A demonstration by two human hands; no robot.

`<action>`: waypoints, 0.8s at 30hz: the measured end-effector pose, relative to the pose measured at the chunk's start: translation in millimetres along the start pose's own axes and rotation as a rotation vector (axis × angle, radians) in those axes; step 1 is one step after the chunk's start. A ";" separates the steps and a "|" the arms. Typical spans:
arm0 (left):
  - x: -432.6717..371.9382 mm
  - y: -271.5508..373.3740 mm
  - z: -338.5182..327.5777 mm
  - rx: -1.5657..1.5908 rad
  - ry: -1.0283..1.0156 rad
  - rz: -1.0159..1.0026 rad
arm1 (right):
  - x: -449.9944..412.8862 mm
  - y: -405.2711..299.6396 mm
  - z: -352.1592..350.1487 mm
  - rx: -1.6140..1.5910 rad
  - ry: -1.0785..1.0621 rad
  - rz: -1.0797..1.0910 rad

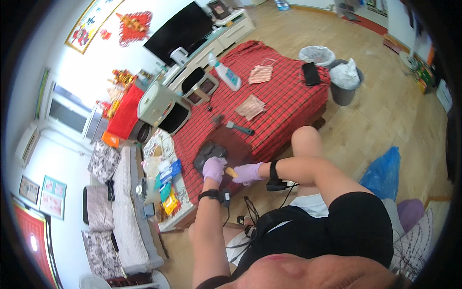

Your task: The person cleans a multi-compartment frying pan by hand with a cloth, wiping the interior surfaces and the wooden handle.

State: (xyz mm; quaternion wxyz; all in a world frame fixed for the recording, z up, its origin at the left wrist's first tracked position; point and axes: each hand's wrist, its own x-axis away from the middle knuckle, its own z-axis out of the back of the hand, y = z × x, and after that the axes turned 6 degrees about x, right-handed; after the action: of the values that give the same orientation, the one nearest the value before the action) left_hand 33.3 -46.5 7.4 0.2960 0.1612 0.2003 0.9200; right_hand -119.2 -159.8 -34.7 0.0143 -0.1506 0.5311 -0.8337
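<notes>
My left hand point(214, 169), in a lilac glove, has its fingers curled at the near edge of a dark moulded pan point(207, 150) with rounded cups. The pan rests on a dark brown patch point(236, 144) over the red plaid tablecloth point(288, 112). My right hand point(248, 173), gloved alike, holds a small tan-yellow piece point(231, 172) that points toward my left hand; its exact kind is unclear. Beyond the pan lie a scraper point(241, 128) with a dark teal handle and a grey scouring ball point(218, 118).
A pale green air fryer point(157, 104) and its windowed drawer point(200, 86) stand at the table's far left. Farther back are a white cleaner bottle point(225, 72), a striped cloth point(261, 74), a crumpled cloth point(251, 107) and a phone point(311, 74). Bins point(344, 88) stand beyond. Cables hang near my lap.
</notes>
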 end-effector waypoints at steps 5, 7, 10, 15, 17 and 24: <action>8.9 28.5 -8.1 -0.239 0.167 0.000 | 4.8 4.9 0.2 -0.008 0.060 -0.005; 6.0 13.6 -9.9 -0.272 0.189 0.014 | 5.0 -0.1 0.1 -0.022 0.052 -0.009; 6.1 -12.2 -11.1 -0.026 0.201 -0.023 | 5.6 -7.5 1.7 0.045 0.064 0.002; 15.1 -7.5 -15.5 0.103 0.136 -0.012 | 8.5 -0.9 4.3 0.024 0.056 -0.005; 13.0 -10.6 -9.2 0.054 0.009 -0.002 | 10.2 -7.1 4.8 0.064 0.047 0.016; 8.4 -4.6 -8.7 0.044 0.016 0.068 | 7.7 -1.2 3.0 0.052 0.065 -0.011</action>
State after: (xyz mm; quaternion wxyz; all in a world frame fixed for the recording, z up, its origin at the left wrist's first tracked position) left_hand 25.4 -40.4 -0.8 0.2592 0.1667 0.2171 0.9262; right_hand -125.6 -163.3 -30.6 -0.0036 -0.1259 0.5088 -0.8516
